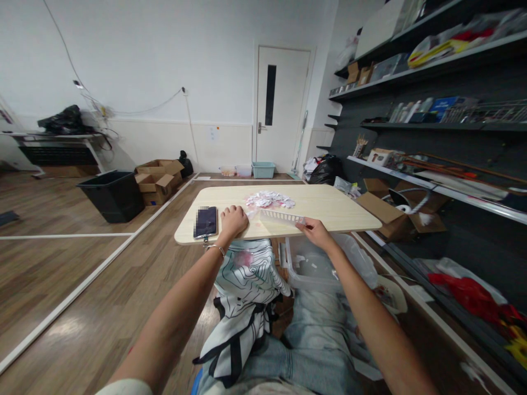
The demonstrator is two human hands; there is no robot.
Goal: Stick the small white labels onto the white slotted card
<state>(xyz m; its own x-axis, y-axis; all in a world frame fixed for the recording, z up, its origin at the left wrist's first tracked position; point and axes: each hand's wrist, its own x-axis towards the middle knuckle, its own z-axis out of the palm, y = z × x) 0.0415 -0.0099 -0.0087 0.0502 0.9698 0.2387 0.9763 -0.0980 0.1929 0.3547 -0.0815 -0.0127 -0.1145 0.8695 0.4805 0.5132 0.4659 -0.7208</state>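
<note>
My right hand (313,230) pinches the right end of a translucent white plastic strip (282,217) with a row of openings along it, held at the near side of the table (337,206). On the left, my left hand (234,220) rests on the tabletop with its fingers curled; a whitish bit shows by its fingertips, too small to name. Beyond the strip lies a loose pile of small white and pinkish pieces (269,199). A dark phone (206,221) lies left of my left hand.
Below the table's front edge stands a clear plastic bin (313,274) with a few white scraps. Patterned cloth (251,280) drapes over my lap. A black bin (113,197) and cardboard boxes (158,181) stand left; loaded shelves (444,126) line the right.
</note>
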